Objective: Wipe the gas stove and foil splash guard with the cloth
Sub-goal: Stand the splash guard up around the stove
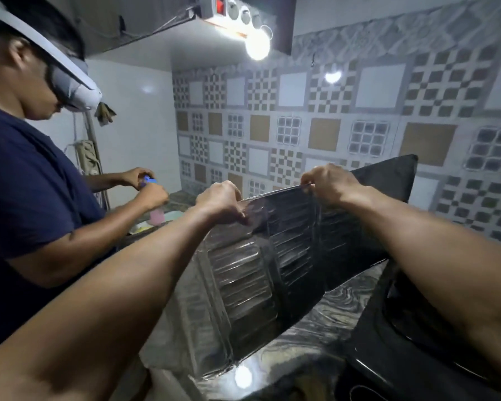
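Observation:
The foil splash guard [261, 273], a dark ribbed folding panel, stands upright on the marbled counter in the middle of the view. My left hand [220, 202] pinches its top edge at the left fold. My right hand [329, 182] grips the same top edge further right. The black gas stove [411, 351] lies at the lower right, partly under my right forearm. No cloth is visible.
A second person in a navy shirt [26, 204] stands at the left, holding a pink bottle with a blue cap [156, 214] over the counter. The marbled counter [310, 340] runs under the guard. A patterned tile wall [359, 125] is behind. A lit bulb [257, 44] hangs above.

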